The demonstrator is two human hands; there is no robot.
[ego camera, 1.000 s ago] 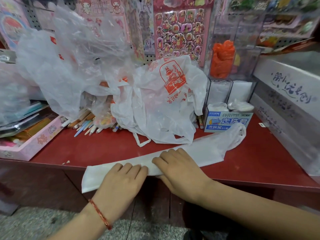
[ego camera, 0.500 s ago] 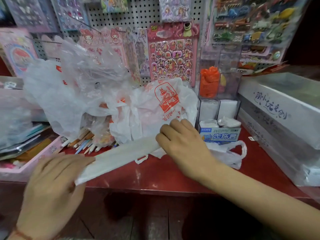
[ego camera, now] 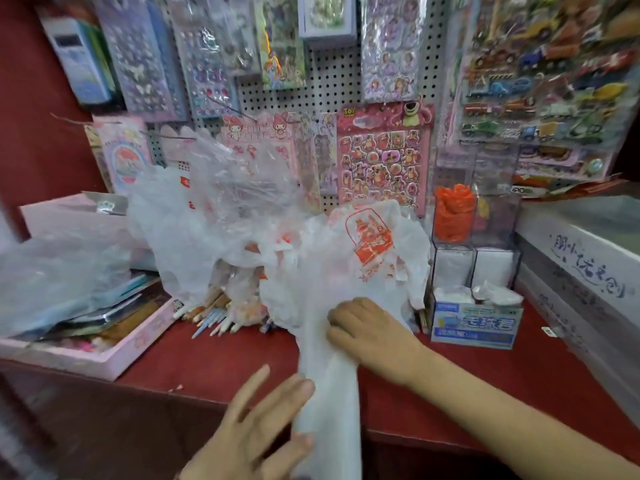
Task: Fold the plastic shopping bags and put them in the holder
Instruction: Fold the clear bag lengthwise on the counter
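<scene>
A white plastic bag folded into a long strip (ego camera: 329, 403) runs from the red counter (ego camera: 214, 362) down past its front edge toward me. My right hand (ego camera: 370, 336) grips the strip's upper end on the counter. My left hand (ego camera: 256, 427) is lower, its fingers spread and straight, fingertips and thumb touching the strip's left edge. Behind lies a heap of loose white bags with red print (ego camera: 363, 251) and clear bags (ego camera: 225, 216). The clear holder (ego camera: 498, 216) stands at the back right with an orange bag (ego camera: 453, 216) in one compartment.
A blue and white box (ego camera: 474, 323) sits below the holder. A pink tray (ego camera: 114, 355) of stationery is at the left, with pens (ego camera: 211, 317) beside it. Large white boxes (ego camera: 581, 268) line the right side. Sticker packs hang on the pegboard (ego camera: 332, 77) behind.
The strip lay flat along the counter's front edge under both hands; it has swung round to point toward me. My right hand moved back with one end, my left hand opened beside the other.
</scene>
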